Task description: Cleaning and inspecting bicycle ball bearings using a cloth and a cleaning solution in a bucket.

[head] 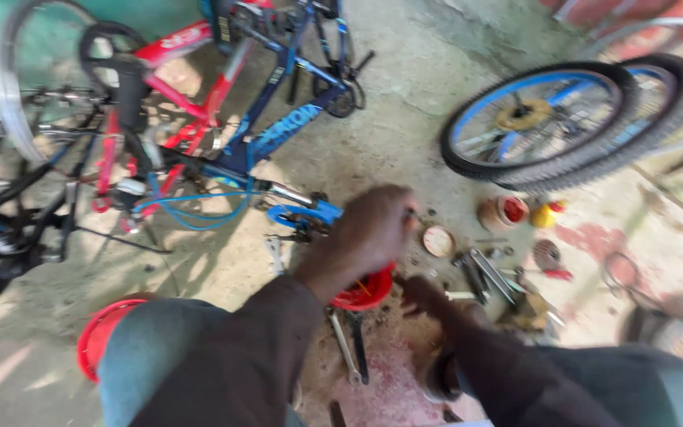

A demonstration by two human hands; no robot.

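Fingers of left hand (373,229) curl, blurred, above red round plastic bowl (365,291); right hand (428,294) beside it, grip unclear; spanners (349,348) within reach on concrete floor (405,119).

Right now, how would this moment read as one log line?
left hand raised above red bowl | right hand low beside bowl | wrenches on floor | blurred

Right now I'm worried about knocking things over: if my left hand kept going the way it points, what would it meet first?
Likely the small round open tin, just beyond the left hand; blur leaves depth uncertain.
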